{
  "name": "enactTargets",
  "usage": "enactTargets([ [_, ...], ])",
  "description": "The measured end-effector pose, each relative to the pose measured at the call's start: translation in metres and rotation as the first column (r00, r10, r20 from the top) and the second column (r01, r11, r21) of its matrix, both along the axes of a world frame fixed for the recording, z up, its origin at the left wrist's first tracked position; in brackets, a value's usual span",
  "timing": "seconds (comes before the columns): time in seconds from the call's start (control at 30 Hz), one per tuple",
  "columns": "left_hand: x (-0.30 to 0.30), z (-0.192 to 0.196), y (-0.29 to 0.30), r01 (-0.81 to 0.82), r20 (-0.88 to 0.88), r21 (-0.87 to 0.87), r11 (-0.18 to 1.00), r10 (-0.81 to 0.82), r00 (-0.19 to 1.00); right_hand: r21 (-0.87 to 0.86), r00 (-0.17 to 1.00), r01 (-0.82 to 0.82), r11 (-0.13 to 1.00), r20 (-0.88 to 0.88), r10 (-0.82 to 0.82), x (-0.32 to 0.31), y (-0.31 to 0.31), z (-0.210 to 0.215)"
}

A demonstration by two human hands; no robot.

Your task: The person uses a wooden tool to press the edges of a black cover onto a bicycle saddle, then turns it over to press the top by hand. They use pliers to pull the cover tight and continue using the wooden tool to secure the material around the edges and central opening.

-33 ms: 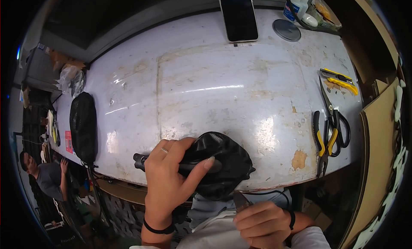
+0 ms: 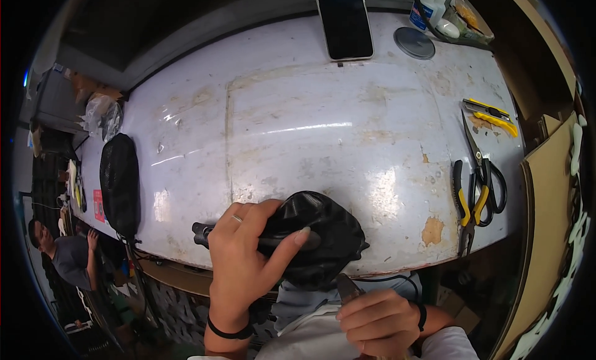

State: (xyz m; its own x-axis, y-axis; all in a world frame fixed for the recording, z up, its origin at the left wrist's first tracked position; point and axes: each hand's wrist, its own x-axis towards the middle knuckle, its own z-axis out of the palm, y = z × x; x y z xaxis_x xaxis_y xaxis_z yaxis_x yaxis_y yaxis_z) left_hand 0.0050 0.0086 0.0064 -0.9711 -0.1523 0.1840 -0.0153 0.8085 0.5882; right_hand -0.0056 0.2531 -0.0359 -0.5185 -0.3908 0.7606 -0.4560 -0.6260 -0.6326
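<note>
At the table's near edge lies a bunched black leather-like piece (image 2: 320, 226), its surface creased and shiny. My left hand (image 2: 248, 248) grips its left side, the thumb laid across a dark rounded part. Left of my fingers a short black tubular end (image 2: 202, 233) sticks out; whether it joins the black piece is hidden under the hand. In front of the table edge my right hand (image 2: 380, 323) is closed round a dark, tapered tool (image 2: 349, 288). Its tip points up toward the black piece, apart from it, and the fist hides the rest.
Scissors (image 2: 477, 155), yellow-black pliers (image 2: 470, 205) and a yellow utility knife (image 2: 493, 118) lie at the right. A phone (image 2: 344, 27) stands at the back, beside a round grey lid (image 2: 415, 44) and glue bottles (image 2: 428, 9). A long black pouch (image 2: 121, 186) lies left; a person (image 2: 71, 257) sits beyond.
</note>
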Motion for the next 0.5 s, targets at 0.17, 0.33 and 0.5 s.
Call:
enactTargets([
  [0.17,0.001,0.002,0.002,-0.003,-0.027,-0.010,1.000,0.003,1.000,0.021,0.993,-0.078,0.997,0.090,0.076,-0.016,-0.002,-0.016],
  [0.33,0.002,0.005,0.003,-0.050,0.042,0.003,0.999,0.050,0.998,0.118,0.990,-0.137,0.984,0.061,0.131,-0.023,0.001,-0.008],
  [0.5,-0.002,0.005,-0.018,0.112,-0.024,-0.038,0.993,-0.113,0.993,0.056,0.991,-0.045,0.997,0.130,0.038,-0.011,-0.005,0.003],
])
